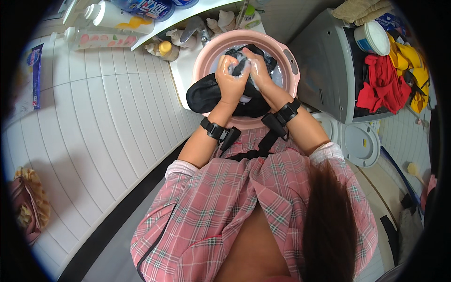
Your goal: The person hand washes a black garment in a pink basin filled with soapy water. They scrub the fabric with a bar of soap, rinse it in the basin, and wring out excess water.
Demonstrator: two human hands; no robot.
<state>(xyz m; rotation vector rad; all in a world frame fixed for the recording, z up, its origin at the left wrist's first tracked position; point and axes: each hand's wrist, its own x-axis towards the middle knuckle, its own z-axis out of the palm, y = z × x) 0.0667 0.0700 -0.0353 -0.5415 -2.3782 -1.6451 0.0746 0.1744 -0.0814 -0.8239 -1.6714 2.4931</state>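
Note:
My left hand (231,75) is closed around part of a wet black cloth item (204,95), with soap suds on the fingers. Close against it, my right hand (258,68) grips the same cloth, and foam coats its palm side. The black cloth spreads below both hands, and one rounded end hangs over the left rim of a pink plastic basin (243,35). Cloudy, soapy water (277,78) shows inside the basin around the cloth. Part of the fabric is hidden beneath my hands and wrists.
The basin rests on a white sink (179,79) below a faucet (195,30). Several pump bottles (183,38) stand behind it, under a shelf with more bottles (123,21). At right, a washing machine (317,70) carries red cloth (382,84), yellow cloth (419,75) and a white tub (377,38).

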